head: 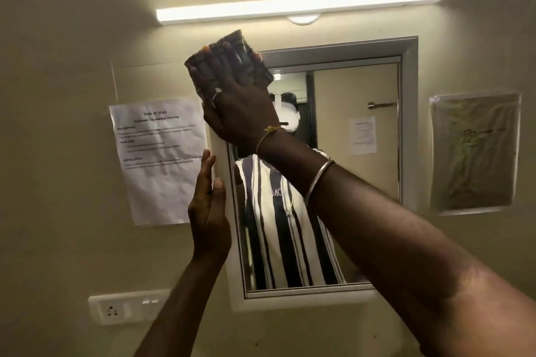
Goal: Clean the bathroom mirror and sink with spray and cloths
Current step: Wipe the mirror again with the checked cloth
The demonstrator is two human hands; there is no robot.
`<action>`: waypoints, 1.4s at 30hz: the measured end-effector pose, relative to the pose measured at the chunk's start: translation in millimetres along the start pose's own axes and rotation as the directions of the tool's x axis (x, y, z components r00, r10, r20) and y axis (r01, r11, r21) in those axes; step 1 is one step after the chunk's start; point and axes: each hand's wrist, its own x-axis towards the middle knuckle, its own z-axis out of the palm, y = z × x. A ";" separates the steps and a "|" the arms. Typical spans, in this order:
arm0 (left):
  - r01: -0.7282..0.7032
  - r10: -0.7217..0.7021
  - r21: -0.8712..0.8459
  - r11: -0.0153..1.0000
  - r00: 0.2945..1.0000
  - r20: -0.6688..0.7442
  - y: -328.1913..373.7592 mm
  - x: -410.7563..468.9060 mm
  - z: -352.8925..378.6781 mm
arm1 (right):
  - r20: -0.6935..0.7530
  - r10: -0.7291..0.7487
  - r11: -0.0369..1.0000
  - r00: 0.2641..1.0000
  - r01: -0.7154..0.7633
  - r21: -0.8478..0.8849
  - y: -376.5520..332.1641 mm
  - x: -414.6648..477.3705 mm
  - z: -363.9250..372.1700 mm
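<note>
Right hand (235, 104) presses cloth (200, 66) flat-fingered on mirror (356, 182) corner; left hand (208, 211) released beside it. Ungripped cloth may slip.

Dark checked cloth (200, 66) flat over the top left corner of the silver-framed wall mirror (333, 113)

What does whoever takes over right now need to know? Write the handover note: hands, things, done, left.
Right hand: flat, straight fingers pressing the folded cloth onto the top left corner of the mirror.
Left hand: fingers straight, against the left edge of the mirror frame, holding nothing.
The spray and the sink are out of view.
Done: wiping is under way at the top left; how much glass is already wiped cannot be told.
Left: the rest of the mirror, then the sink.
</note>
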 end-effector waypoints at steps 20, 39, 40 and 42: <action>-0.131 0.131 -0.051 0.990 0.991 -0.003 -5.9 -5.4 60.2 | -0.201 0.398 0.904 0.895 -0.420 -0.081 175.3 -83.2 -36.8; -0.162 0.158 0.086 0.983 0.986 0.049 -10.8 -28.3 80.1 | -0.127 0.512 0.859 0.849 -0.507 0.074 168.0 -212.9 -55.8; -0.158 0.153 0.074 0.985 0.986 0.063 -9.3 -31.8 81.0 | -0.109 0.523 0.853 0.846 -0.517 0.074 163.0 -224.9 -55.1; -0.151 0.146 0.055 0.987 0.985 0.091 -11.5 -36.4 81.8 | -0.071 0.536 0.844 0.842 -0.531 0.075 152.5 -249.5 -53.5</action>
